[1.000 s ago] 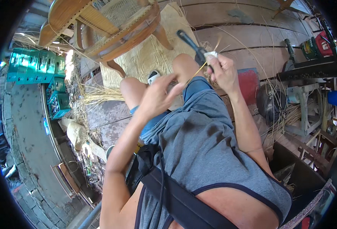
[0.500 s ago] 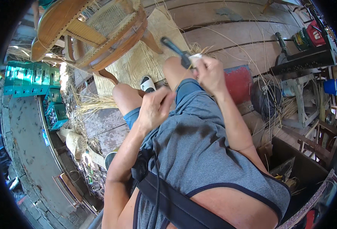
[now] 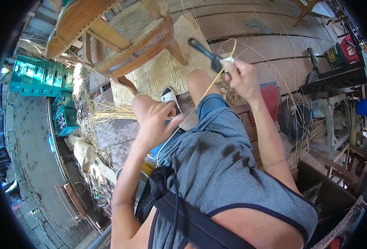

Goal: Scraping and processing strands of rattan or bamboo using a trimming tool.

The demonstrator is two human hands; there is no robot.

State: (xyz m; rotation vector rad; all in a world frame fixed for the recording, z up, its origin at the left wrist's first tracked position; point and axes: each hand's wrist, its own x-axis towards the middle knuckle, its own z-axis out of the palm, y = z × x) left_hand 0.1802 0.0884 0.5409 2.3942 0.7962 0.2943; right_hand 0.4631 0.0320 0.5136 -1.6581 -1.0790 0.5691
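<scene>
My right hand [image 3: 242, 81] is closed around a dark-handled tool [image 3: 208, 54] with a black head and a pale wrapped part, held above my right knee. A thin yellow cane strand [image 3: 206, 92] passes by the tool's head. Above the tool it bends into a loop; below, it slants down toward my lap. My left hand [image 3: 155, 124] hovers over my left thigh, its fingers spread and thumb apart, close to the strand. It appears to grip nothing, though some fingertips are blurred.
A wooden chair with woven cane [image 3: 121, 50] lies tipped on a plywood sheet [image 3: 150, 74] ahead. Bundled cane strips [image 3: 112, 113] and green crates [image 3: 42, 76] are at left. A red container [image 3: 270, 99] and black bag [image 3: 293, 118] stand right. A yellow-labelled bucket [image 3: 148, 166] sits beside me.
My left hand has opened from a closed shape and shifted left. My right hand and the tool moved slightly right and down in view. More of the strand now shows, looping above the tool.
</scene>
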